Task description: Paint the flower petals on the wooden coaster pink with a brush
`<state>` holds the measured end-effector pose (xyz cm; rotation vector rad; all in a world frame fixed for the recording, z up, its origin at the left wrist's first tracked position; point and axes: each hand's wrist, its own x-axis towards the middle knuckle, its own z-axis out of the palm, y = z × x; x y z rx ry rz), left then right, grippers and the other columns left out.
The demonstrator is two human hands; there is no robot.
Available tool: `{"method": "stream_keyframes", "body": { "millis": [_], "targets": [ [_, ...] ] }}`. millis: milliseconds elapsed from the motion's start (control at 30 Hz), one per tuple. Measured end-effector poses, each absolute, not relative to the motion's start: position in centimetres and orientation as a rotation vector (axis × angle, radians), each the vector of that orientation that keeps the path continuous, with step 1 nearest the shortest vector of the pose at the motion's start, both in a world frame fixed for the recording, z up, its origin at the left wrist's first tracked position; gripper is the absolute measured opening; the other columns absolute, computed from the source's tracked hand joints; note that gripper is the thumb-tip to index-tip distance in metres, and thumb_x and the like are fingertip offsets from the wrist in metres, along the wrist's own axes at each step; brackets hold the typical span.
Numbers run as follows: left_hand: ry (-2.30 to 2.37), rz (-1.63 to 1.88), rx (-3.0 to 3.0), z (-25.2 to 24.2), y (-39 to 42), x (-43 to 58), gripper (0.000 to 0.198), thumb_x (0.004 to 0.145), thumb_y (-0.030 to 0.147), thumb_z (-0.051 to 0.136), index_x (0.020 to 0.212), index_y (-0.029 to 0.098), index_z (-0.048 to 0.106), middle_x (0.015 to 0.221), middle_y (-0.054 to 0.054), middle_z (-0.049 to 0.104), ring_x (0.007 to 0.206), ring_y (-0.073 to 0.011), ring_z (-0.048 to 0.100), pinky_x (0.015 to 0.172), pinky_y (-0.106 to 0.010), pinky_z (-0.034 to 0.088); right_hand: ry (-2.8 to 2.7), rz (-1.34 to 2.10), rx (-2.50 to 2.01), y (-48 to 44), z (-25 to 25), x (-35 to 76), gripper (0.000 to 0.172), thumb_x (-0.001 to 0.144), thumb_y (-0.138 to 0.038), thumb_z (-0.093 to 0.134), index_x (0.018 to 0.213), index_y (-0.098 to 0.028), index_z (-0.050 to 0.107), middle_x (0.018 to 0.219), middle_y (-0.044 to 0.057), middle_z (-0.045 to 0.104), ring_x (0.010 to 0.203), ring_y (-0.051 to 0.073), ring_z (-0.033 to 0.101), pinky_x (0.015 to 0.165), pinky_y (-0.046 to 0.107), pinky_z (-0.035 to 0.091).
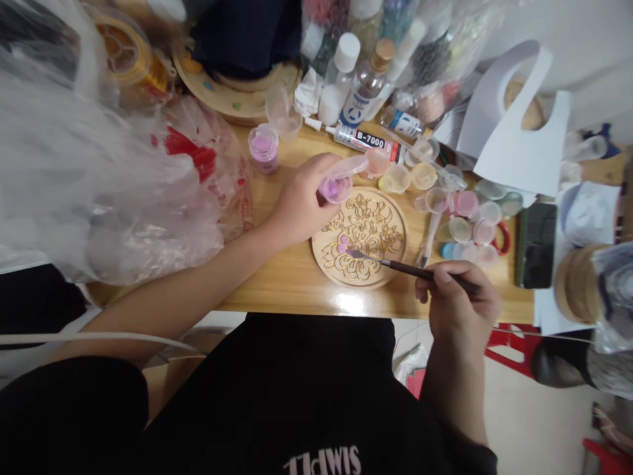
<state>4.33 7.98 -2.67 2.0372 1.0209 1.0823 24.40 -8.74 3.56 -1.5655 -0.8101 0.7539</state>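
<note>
My left hand (307,198) is closed around a small clear cup of purple paint (337,190), its lid flipped open, over the upper left edge of a round wooden plaque (363,280). Raised gold outlines of flowers cover the plaque, and a few petals at its left middle are filled with purple. In my right hand (457,297) is a palette knife (420,269) with a dark handle, gripped like a pen. Its metal blade tip rests at or just above the purple petals; whether it touches cannot be made out.
An open purple paint pot (264,149) stands at the back left. Several small paint cups (465,204) cluster to the right beside a dark phone (537,245). A B-7000 glue tube (368,140) and bottles (361,92) line the back. Plastic bags (119,165) crowd the left.
</note>
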Motion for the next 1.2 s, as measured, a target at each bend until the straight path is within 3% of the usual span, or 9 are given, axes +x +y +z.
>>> {"method": "stream_keyframes", "body": {
  "millis": [233,467,633,933,1200],
  "targets": [
    [0.937,1.180,2.023,-2.88,7.99,4.29,0.019,0.085,0.011,0.067,0.100,0.020,0.060,0.096,-0.003,0.071,0.088,-0.0194,0.070,0.079,-0.034,0.058,-0.807,0.716,-1.561,-8.66,3.63,24.63,0.013,0.075,-0.025,0.083,0.069,-0.020,0.073,0.055,-0.003,0.064,0.044,0.010,0.056,0.040,0.021,0.041],
    [0.876,1.235,2.000,-2.94,8.03,4.33,0.019,0.086,0.013,0.065,0.103,0.020,0.060,0.097,-0.003,0.071,0.090,-0.0203,0.070,0.080,-0.035,0.057,-0.846,0.785,-1.573,-8.90,3.67,24.24,0.014,0.081,-0.029,0.082,0.075,-0.021,0.073,0.057,-0.004,0.065,0.045,0.011,0.057,0.045,0.024,0.045],
    [0.953,1.110,2.030,-2.85,7.99,4.29,0.025,0.086,0.011,0.068,0.107,0.021,0.060,0.102,-0.003,0.071,0.096,-0.0207,0.070,0.086,-0.035,0.057,-0.832,0.721,-1.604,-8.85,3.73,24.45,0.019,0.077,-0.032,0.085,0.071,-0.020,0.071,0.054,-0.004,0.062,0.042,0.011,0.056,0.042,0.023,0.042],
    [0.885,1.204,2.034,-3.13,8.12,4.25,0.021,0.088,0.013,0.067,0.106,0.022,0.060,0.100,-0.002,0.071,0.091,-0.0177,0.067,0.082,-0.037,0.059,-0.875,0.795,-1.560,-9.01,3.71,23.98,0.012,0.084,-0.028,0.080,0.078,-0.021,0.073,0.056,-0.004,0.064,0.046,0.012,0.059,0.045,0.025,0.046],
    [1.004,1.073,2.017,-2.90,8.11,4.44,0.023,0.084,0.014,0.067,0.106,0.020,0.061,0.100,-0.003,0.071,0.100,-0.0232,0.070,0.089,-0.039,0.059,-0.846,0.714,-1.600,-8.91,4.06,24.44,0.018,0.078,-0.032,0.084,0.072,-0.020,0.072,0.055,-0.004,0.063,0.043,0.011,0.057,0.043,0.024,0.043]
  ]
}}
